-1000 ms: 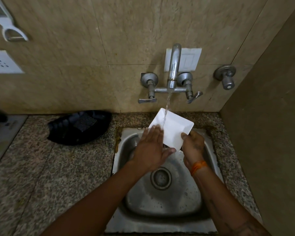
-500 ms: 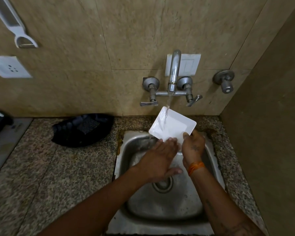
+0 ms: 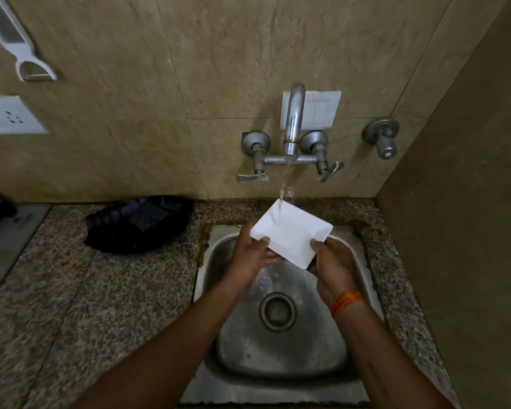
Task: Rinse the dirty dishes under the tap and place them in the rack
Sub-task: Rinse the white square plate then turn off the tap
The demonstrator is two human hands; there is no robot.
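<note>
Directly above the sink (image 3: 219, 261), the left hand (image 3: 250, 255) and right hand (image 3: 332, 265) each grip an edge of the white square plate (image 3: 292, 234), tilted under the tap (image 3: 292, 125); best to keep it slanted so the stream sheets across and drains off.

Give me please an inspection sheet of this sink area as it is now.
Surface: speckled counter around a steel sink.
Job's things: white plate, tilted under the running tap; no rack seen.
Clutter: black tray on the counter, peeler on the wall.
Grips: left hand and right hand each hold a plate edge.
Cables: nothing seen.
Surroundings: tiled wall, socket, switch.
</note>
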